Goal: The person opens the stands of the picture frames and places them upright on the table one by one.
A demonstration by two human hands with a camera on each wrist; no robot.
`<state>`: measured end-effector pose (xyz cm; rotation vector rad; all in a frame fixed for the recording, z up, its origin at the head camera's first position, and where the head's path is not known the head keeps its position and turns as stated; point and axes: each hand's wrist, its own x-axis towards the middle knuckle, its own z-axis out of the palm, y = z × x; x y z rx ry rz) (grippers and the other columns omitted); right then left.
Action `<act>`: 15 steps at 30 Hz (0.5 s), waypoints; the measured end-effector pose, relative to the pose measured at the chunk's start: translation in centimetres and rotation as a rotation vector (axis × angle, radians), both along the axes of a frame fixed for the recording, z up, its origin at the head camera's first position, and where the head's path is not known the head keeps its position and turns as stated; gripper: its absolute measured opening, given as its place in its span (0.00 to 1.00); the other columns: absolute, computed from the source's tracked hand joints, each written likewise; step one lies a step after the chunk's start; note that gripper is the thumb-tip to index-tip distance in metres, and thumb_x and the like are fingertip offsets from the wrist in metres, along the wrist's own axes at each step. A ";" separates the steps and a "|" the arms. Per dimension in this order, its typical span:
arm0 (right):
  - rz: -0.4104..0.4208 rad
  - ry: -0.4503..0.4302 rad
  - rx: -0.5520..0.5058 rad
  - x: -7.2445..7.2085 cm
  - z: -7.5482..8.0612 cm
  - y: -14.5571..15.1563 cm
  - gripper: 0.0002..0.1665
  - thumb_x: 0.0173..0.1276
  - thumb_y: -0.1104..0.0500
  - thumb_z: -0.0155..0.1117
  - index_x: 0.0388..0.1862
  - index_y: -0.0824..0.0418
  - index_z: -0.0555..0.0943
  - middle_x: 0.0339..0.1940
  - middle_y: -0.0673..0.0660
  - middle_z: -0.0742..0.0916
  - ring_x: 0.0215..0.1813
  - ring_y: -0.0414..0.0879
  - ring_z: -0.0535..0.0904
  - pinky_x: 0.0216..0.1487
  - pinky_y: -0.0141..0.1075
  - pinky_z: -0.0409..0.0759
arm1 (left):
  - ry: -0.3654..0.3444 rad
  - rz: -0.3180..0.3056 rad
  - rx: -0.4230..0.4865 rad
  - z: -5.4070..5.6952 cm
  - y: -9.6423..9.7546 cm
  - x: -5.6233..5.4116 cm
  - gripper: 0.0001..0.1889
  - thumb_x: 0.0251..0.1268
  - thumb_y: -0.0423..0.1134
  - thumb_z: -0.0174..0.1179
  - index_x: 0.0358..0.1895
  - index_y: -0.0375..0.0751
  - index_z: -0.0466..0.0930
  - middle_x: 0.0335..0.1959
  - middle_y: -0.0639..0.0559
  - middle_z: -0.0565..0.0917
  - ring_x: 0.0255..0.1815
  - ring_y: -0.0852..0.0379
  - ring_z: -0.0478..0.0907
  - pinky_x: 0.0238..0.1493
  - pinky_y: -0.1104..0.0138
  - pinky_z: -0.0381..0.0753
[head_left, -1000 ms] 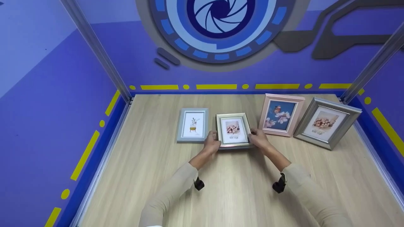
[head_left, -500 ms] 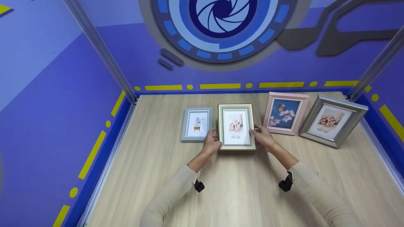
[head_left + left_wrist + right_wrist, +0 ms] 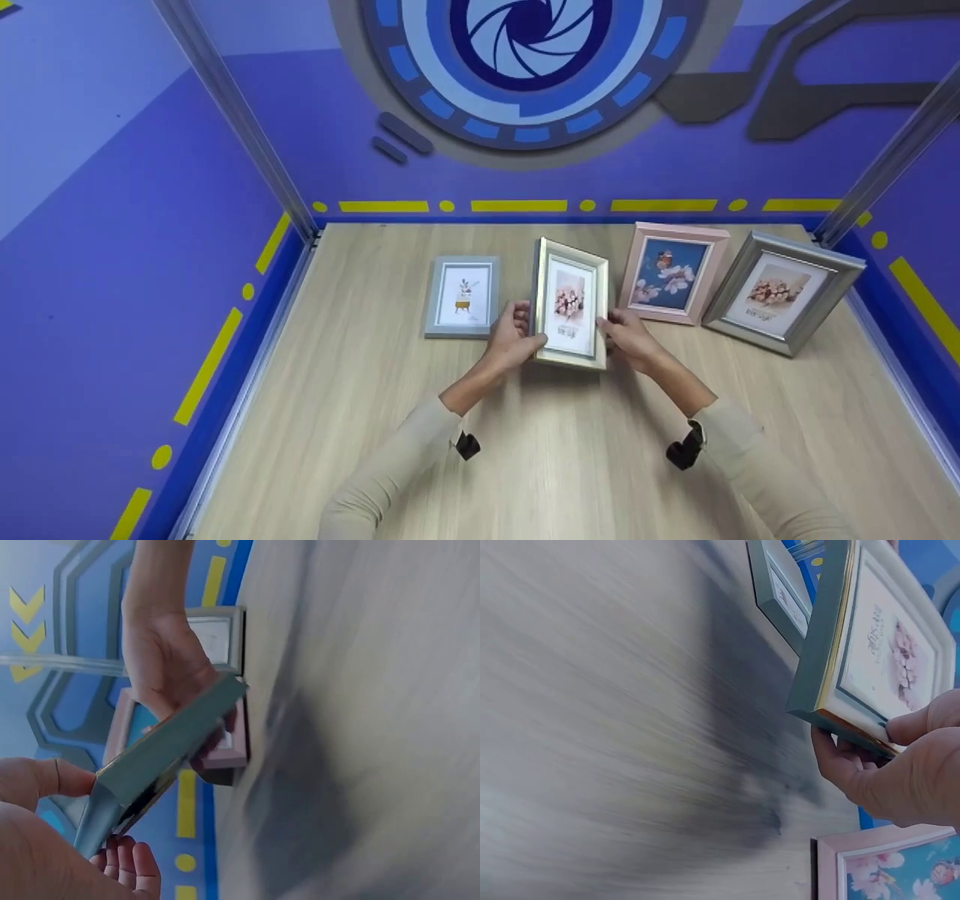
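Both hands hold a gold-rimmed picture frame (image 3: 574, 307) with a pink bouquet print, tilted and turned with its face toward the right. My left hand (image 3: 514, 341) grips its left side, thumb at the front edge and fingers behind. At the right edge, my right hand (image 3: 630, 339) pinches it, thumb on the front. In the right wrist view the frame's greenish side (image 3: 821, 652) and the thumb on its face show clearly. Seen from the left wrist, the frame's underside (image 3: 172, 735) is off the table, with a shadow below it.
A light blue frame (image 3: 431, 307) with a plant print leans left of the hands. To the right stand a pink frame (image 3: 632, 277) with blossoms and a silver-grey frame (image 3: 825, 300). Blue printed panels (image 3: 450, 180) border the wooden table (image 3: 555, 465).
The held picture frame has been lifted and tipped upright, then turned so its face points rightward. Both hands have moved with it; the other frames stay in place.
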<state>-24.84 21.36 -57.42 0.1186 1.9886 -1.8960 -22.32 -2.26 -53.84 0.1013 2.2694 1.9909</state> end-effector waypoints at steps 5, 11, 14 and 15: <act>0.023 -0.029 -0.030 0.2 -0.2 0.4 0.30 0.85 0.61 0.38 0.79 0.73 0.54 0.57 0.60 0.78 0.50 0.43 0.78 0.51 0.39 0.83 | 0.112 -0.110 -0.049 1.2 0.9 1.5 0.31 0.47 0.24 0.67 0.60 0.34 0.71 0.46 0.46 0.78 0.46 0.55 0.74 0.54 0.59 0.80; 0.077 -0.115 -0.139 0.6 -0.6 0.3 0.31 0.84 0.61 0.34 0.81 0.71 0.50 0.55 0.55 0.80 0.54 0.43 0.78 0.55 0.39 0.81 | 0.229 -0.236 -0.152 1.9 1.5 2.5 0.33 0.52 0.35 0.75 0.63 0.38 0.70 0.51 0.46 0.79 0.53 0.48 0.77 0.52 0.63 0.80; 0.079 -0.137 -0.194 0.8 -0.7 0.2 0.28 0.84 0.61 0.37 0.78 0.70 0.57 0.50 0.53 0.80 0.52 0.43 0.77 0.53 0.38 0.81 | 0.280 -0.311 -0.198 2.1 1.7 2.6 0.32 0.58 0.40 0.74 0.65 0.39 0.70 0.55 0.44 0.78 0.58 0.47 0.76 0.52 0.64 0.81; 0.071 -0.144 -0.218 0.8 -0.7 0.1 0.25 0.84 0.62 0.38 0.74 0.70 0.61 0.48 0.52 0.80 0.50 0.43 0.77 0.51 0.37 0.81 | 0.293 -0.332 -0.203 2.1 1.7 2.5 0.31 0.60 0.40 0.72 0.65 0.39 0.71 0.57 0.43 0.78 0.59 0.46 0.76 0.53 0.63 0.82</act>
